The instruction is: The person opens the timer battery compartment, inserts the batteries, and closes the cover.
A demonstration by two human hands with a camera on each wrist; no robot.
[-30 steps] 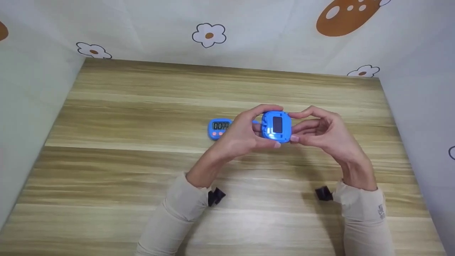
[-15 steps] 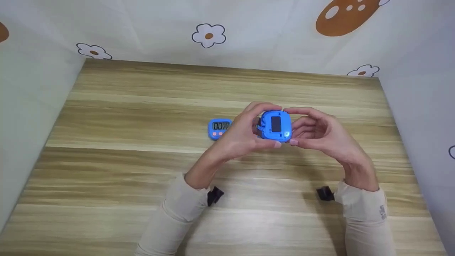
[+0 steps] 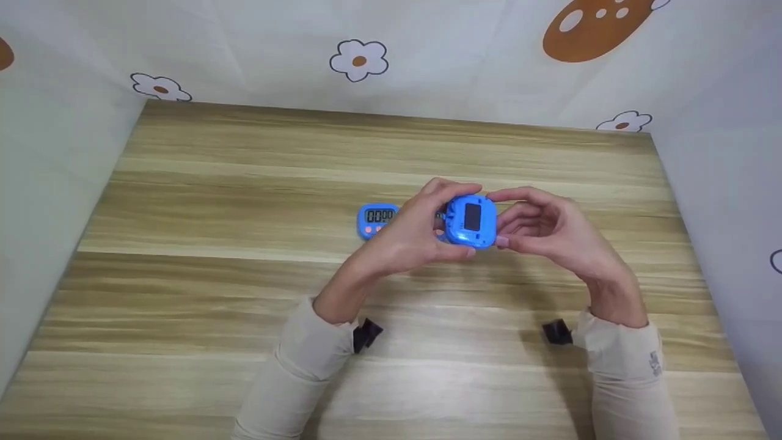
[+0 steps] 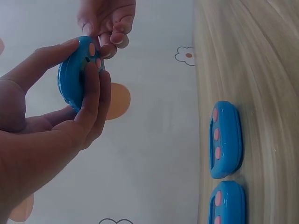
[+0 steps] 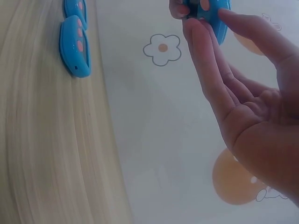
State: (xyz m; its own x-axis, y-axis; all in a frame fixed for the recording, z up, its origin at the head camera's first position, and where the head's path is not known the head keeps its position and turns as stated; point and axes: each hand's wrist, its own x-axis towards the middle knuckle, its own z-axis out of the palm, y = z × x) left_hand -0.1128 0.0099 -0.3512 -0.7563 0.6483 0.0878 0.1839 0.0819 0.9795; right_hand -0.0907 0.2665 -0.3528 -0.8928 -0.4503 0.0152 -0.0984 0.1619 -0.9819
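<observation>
Above the table, a blue digital timer (image 3: 479, 221) is held up with its back, marked by a dark rectangle, facing the head camera. My left hand (image 3: 406, 235) grips it from the left, thumb at the lower edge and index finger along the top. On the other side my right hand (image 3: 565, 229) pinches its right corners with thumb and index fingertips, the other fingers curled loosely. The left wrist view shows pink buttons on the held timer's (image 4: 72, 77) front. Behind the left hand lies a second timer (image 3: 368, 230), face up, its display reading zeros.
A third blue timer (image 4: 227, 203) lies in line with the second on the wood-grain table (image 3: 214, 305). Pale curtains (image 3: 256, 49) with flower prints close off the back and sides. Black wrist mounts (image 3: 556, 332) stick out from the sleeves.
The held timer has shifted slightly left and down, and its tilt has changed a little. My right index finger has slid from its right side to the top corner. The table timers have stayed put.
</observation>
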